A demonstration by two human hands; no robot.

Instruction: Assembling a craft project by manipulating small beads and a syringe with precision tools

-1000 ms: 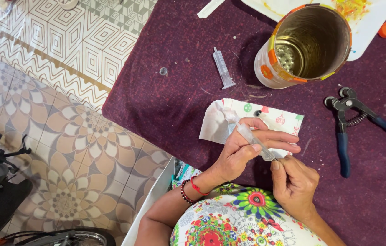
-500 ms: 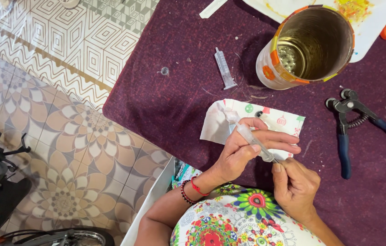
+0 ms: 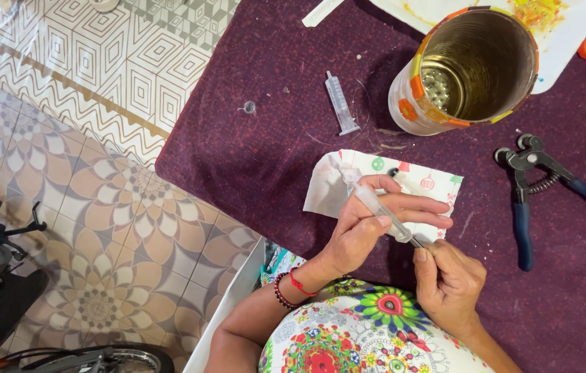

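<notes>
Two hands meet over the maroon cloth (image 3: 251, 159). Left hand (image 3: 365, 224) grips a clear syringe (image 3: 384, 212) between thumb and fingers; right hand (image 3: 448, 283) pinches narrowly at its tip. Risk, judged: a needle-like tip could prick the right fingers if the barrel slips. Beneath lies a white printed paper (image 3: 431, 181). Beyond: a spare syringe (image 3: 341, 103), a tin (image 3: 469, 69) banded orange and yellow, blue-handled pliers (image 3: 531, 193).

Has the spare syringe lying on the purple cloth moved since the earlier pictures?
No. The spare syringe lies at the same spot and angle beside the decorated tin can, apart from both hands.
</notes>
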